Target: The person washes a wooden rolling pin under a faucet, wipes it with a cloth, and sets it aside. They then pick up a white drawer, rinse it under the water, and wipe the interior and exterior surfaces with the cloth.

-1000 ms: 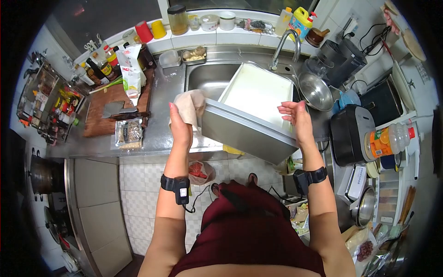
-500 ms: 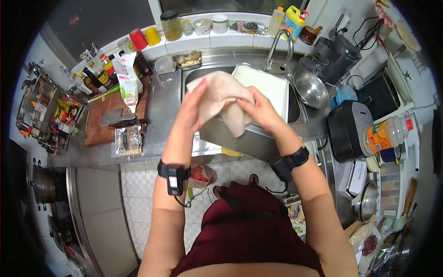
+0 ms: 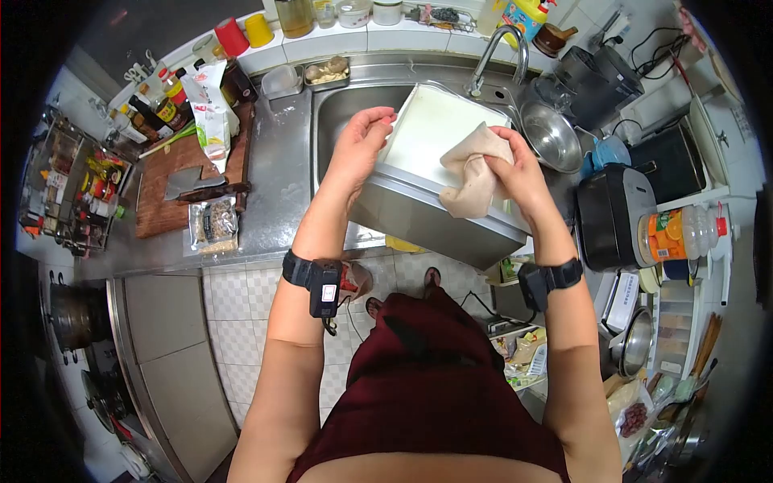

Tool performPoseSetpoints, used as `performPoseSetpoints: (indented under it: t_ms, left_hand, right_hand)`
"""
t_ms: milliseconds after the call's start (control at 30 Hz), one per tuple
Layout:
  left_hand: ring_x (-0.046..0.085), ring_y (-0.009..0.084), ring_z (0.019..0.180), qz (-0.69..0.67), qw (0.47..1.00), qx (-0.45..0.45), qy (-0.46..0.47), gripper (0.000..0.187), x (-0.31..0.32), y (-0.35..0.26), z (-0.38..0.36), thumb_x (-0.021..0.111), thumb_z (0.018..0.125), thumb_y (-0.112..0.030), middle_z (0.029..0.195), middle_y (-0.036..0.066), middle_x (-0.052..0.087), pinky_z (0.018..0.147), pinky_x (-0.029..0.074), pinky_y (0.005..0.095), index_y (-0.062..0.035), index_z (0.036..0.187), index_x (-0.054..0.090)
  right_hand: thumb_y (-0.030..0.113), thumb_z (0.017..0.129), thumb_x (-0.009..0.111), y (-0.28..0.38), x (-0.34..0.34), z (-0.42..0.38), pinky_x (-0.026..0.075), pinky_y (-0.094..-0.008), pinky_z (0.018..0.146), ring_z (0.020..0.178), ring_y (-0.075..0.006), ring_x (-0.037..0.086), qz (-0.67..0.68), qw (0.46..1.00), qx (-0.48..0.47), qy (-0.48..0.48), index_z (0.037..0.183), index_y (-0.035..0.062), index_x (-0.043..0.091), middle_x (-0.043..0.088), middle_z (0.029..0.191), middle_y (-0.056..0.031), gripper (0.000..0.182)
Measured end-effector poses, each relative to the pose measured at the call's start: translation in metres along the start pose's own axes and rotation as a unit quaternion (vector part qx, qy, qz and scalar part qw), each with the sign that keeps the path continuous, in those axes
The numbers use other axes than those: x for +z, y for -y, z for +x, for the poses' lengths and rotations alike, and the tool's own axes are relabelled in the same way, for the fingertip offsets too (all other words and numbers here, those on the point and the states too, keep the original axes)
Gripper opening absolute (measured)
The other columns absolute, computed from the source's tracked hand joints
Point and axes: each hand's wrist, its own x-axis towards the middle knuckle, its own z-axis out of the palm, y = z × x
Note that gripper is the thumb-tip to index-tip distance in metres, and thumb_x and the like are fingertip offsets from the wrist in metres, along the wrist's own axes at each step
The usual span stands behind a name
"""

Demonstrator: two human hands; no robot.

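Observation:
My right hand [image 3: 522, 173] is closed on a crumpled beige cloth [image 3: 467, 173], which hangs over the front part of a drawer [image 3: 431, 121]. This drawer has a white inside and a metallic grey front panel [image 3: 435, 216], and it rests tilted across the sink [image 3: 334, 113]. At the drawer's left rim is my left hand [image 3: 361, 149], with no cloth in it. Its fingers are loosely bent and apart, the fingertips right beside the rim.
A faucet [image 3: 499, 60] rises behind the drawer, and a steel bowl [image 3: 551, 137] sits to its right. On the left, a cleaver [image 3: 187, 185] lies on a wooden cutting board [image 3: 157, 213], near a packet [image 3: 213, 224]. A black appliance [image 3: 613, 217] stands at the right.
My left hand has let go of the cloth and moved to the drawer's left rim. My right hand has carried the cloth rightward, and the drawer's front panel is now in fuller view.

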Motion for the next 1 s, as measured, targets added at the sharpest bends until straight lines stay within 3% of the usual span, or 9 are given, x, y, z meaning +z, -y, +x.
performPoseSetpoints:
  t_ms: [100,167,300,433,600,700,733,833,1000]
  left_hand:
    - [0.052,0.0175,0.108,0.029,0.995,0.099,-0.002,0.041,0.002,0.004,-0.008,0.063,0.086,-0.022,0.119,0.007,0.057,0.096,0.037,0.0309,-0.0067,0.122,0.051]
    - [0.054,0.0175,0.105,0.211,0.948,0.238,0.024,0.047,0.009,-0.002,-0.019,0.069,0.081,-0.020,0.114,0.006,0.058,0.093,0.039,0.0304,-0.0073,0.122,0.051]
    - [0.056,0.0146,0.093,0.318,0.932,0.153,0.085,0.052,0.010,-0.008,-0.023,0.078,0.072,-0.016,0.101,0.003,0.060,0.083,0.045,0.0273,-0.0077,0.116,0.052]
    - [0.056,0.0094,0.083,0.193,0.955,0.195,-0.117,0.034,-0.011,0.019,-0.021,0.071,0.079,-0.010,0.087,-0.001,0.058,0.072,0.047,0.0222,-0.0071,0.106,0.051]
    - [0.039,0.0180,0.117,-0.249,0.940,0.120,-0.198,0.042,0.001,0.021,-0.056,0.039,0.097,-0.021,0.129,0.010,0.037,0.099,0.034,0.0316,-0.0120,0.134,0.022]
    - [0.036,0.0195,0.120,-0.302,0.934,0.109,-0.158,0.045,0.006,0.013,-0.079,0.039,0.096,-0.025,0.131,0.012,0.034,0.101,0.031,0.0331,-0.0107,0.136,0.021]
    - [0.040,0.0207,0.117,-0.275,0.940,0.095,-0.176,0.050,-0.002,0.017,-0.083,0.048,0.093,-0.018,0.129,0.014,0.037,0.099,0.034,0.0329,-0.0084,0.135,0.022]
    - [0.044,0.0210,0.113,-0.192,0.946,0.096,-0.243,0.059,-0.015,0.036,-0.093,0.056,0.086,-0.008,0.127,0.014,0.040,0.096,0.037,0.0324,-0.0060,0.134,0.021]
    - [0.049,0.0189,0.105,-0.022,0.906,0.069,-0.417,0.045,-0.051,0.135,-0.102,0.059,0.082,-0.002,0.114,0.014,0.049,0.092,0.039,0.0297,-0.0009,0.120,0.036]
  right_hand:
    - [-0.007,0.079,0.053,0.011,0.013,-0.013,0.044,-0.0255,0.085,0.097,-0.0119,0.055,0.000,0.997,-0.055,0.062,0.116,0.0061,0.055,0.060,0.105,-0.0039,0.039]
    - [-0.009,0.078,0.052,0.016,0.016,-0.010,0.044,-0.0254,0.087,0.099,-0.0113,0.055,-0.029,0.982,-0.094,0.163,0.112,0.0049,0.058,0.061,0.105,-0.0028,0.038]
    - [-0.012,0.075,0.052,0.027,0.043,0.008,0.042,-0.0259,0.091,0.101,-0.0130,0.055,0.019,0.971,-0.101,0.215,0.115,0.0068,0.058,0.061,0.106,-0.0030,0.045]
    - [0.005,0.084,0.060,0.018,0.068,0.007,0.038,-0.0301,0.096,0.116,-0.0179,0.046,0.020,0.964,-0.153,0.218,0.129,0.0101,0.048,0.048,0.126,-0.0110,0.047]
    - [0.016,0.094,0.045,0.010,0.099,-0.001,0.026,-0.0338,0.106,0.135,-0.0272,0.027,-0.111,0.899,-0.271,0.325,0.139,0.0035,0.031,0.026,0.146,-0.0168,0.049]
    - [0.017,0.094,0.046,0.007,0.118,-0.011,0.023,-0.0337,0.108,0.134,-0.0290,0.029,-0.054,0.890,-0.246,0.381,0.137,0.0012,0.034,0.030,0.143,-0.0195,0.048]
    - [0.021,0.093,0.047,0.011,0.119,-0.013,0.034,-0.0336,0.101,0.123,-0.0313,0.042,-0.064,0.881,-0.268,0.384,0.132,0.0001,0.040,0.038,0.136,-0.0204,0.045]
    - [0.017,0.090,0.051,0.034,0.110,-0.013,0.038,-0.0345,0.095,0.114,-0.0335,0.048,-0.127,0.867,-0.231,0.424,0.123,0.0002,0.048,0.046,0.130,-0.0171,0.037]
    - [0.015,0.087,0.055,0.009,0.069,-0.009,0.040,-0.0372,0.093,0.108,-0.0313,0.053,-0.267,0.885,-0.349,0.154,0.112,0.0058,0.058,0.055,0.120,-0.0127,0.027]
